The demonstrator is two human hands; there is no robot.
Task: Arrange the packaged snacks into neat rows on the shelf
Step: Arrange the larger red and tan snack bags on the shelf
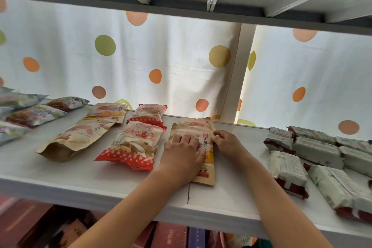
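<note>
While both hands work at the centre of the frame, the white shelf (80,183) already carries several columns of snacks running front to back. The left hand (182,155) lies flat on the kraft-paper pouch (206,171), fingers straight and close together, pressing it down; probably to pin it so it does not slide. The right hand (225,143) sits at the pouch's right edge, fingertips curled against that edge, seemingly nudging or pinching it square; whether the thumb goes under the edge I cannot tell. A second pouch of the same kind (196,122) lies just behind, partly overlapped, toward the polka-dot curtain (181,56).

Left of centre: two red dotted bags (130,147), one behind the other, nearly touching the held pouch. Further left, two larger kraft pouches (76,141) lie skewed, angled toward the lower left. Upper left edge: foil packets (34,115) in a loose diagonal. Right side: grey-green wrapped packs with dark red ends (314,151), laid in rough rows, well apart from the hands.

Judgement: step in hand is aligning the centre column; the skewed kraft pouches at left look like the next candidates. Below the shelf edge, boxed goods (171,235) are dimly visible.
</note>
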